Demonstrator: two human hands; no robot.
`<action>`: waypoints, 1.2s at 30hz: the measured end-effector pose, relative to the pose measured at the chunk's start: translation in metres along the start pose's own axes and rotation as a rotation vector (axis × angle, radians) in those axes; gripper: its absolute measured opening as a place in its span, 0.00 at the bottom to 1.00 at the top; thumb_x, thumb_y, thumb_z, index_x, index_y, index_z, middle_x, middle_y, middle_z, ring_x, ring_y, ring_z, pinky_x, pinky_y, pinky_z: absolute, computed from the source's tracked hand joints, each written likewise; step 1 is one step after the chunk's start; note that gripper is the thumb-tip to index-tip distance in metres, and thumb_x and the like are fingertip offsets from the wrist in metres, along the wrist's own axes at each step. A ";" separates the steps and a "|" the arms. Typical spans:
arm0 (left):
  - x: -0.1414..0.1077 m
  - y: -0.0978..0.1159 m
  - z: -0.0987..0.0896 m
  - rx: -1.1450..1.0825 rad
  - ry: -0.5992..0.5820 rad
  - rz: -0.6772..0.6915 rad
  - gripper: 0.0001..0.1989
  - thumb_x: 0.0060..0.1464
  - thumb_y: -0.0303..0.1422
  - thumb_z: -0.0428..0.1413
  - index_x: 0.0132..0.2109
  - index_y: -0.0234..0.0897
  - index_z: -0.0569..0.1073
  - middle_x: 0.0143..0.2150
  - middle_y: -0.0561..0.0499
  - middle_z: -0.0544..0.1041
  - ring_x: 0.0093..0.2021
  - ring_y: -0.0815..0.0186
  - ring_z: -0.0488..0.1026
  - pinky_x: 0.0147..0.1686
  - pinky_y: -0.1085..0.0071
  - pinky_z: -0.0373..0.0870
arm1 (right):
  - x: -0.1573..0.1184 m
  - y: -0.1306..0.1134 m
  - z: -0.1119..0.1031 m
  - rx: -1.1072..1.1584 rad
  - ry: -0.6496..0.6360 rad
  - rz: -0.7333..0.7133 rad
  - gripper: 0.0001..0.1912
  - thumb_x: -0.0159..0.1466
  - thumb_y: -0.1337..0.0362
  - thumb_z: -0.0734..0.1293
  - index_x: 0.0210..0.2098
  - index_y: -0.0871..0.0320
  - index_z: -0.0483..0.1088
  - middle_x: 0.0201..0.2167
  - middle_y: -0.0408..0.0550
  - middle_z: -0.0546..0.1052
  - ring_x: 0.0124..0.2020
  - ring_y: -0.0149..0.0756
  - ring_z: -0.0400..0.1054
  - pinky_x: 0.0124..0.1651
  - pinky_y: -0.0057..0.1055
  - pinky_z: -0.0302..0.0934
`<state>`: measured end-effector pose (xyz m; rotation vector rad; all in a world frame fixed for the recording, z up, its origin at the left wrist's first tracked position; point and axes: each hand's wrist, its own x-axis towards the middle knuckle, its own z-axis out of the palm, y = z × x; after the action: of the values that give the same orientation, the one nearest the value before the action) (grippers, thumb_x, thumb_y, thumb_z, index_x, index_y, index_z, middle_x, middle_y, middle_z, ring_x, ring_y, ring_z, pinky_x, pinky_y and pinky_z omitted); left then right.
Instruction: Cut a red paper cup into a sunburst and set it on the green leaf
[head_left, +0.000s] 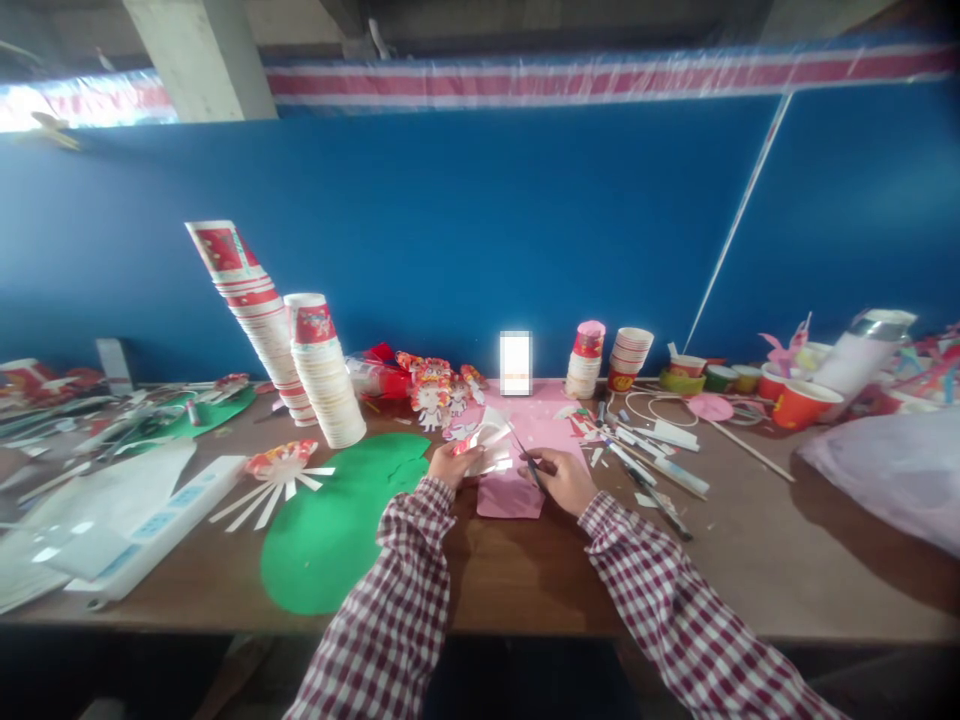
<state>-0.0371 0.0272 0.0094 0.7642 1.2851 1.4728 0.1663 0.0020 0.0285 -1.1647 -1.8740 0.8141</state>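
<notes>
Left hand (452, 466) gripping cut-up paper cup (491, 432), centre of frame; right hand (568, 482) gripping scissors (533, 468) close beside. Pink paper (510, 500) beneath. Green sheet (322, 545) lower left, partly hidden by left sleeve (409, 580). Paper figures (431, 395) just beyond left hand; tall cup stacks (330, 395) left of centre; pens (637, 468) cluttering table (525, 590) right of centre.

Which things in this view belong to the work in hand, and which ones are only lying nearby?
In use:
cut paper cup, in the left hand
scissors, in the right hand

Apparently just lying about:
green sheet
pink disc
pale bag
</notes>
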 end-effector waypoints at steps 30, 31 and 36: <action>-0.003 0.007 -0.003 0.153 -0.232 -0.041 0.18 0.38 0.35 0.63 0.37 0.29 0.72 0.31 0.44 0.76 0.27 0.65 0.73 0.25 0.71 0.71 | 0.000 0.001 0.003 0.080 0.044 -0.006 0.19 0.54 0.52 0.66 0.38 0.59 0.70 0.18 0.41 0.69 0.20 0.30 0.61 0.22 0.24 0.55; -0.004 0.008 -0.002 0.152 -0.239 -0.047 0.20 0.38 0.35 0.63 0.40 0.31 0.71 0.31 0.45 0.76 0.27 0.65 0.74 0.25 0.71 0.71 | 0.000 0.000 0.003 0.086 0.045 -0.014 0.18 0.54 0.52 0.66 0.38 0.59 0.70 0.19 0.41 0.69 0.20 0.30 0.61 0.22 0.24 0.55; -0.010 0.013 0.000 0.156 -0.265 -0.130 0.24 0.43 0.42 0.59 0.46 0.36 0.66 0.31 0.47 0.74 0.24 0.62 0.74 0.21 0.67 0.71 | -0.001 -0.002 0.003 0.098 0.044 -0.005 0.17 0.54 0.54 0.65 0.38 0.59 0.70 0.20 0.42 0.70 0.22 0.30 0.62 0.23 0.24 0.56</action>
<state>-0.0380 0.0189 0.0237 0.9265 1.2304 1.1354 0.1631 0.0003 0.0283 -1.1085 -1.7802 0.8613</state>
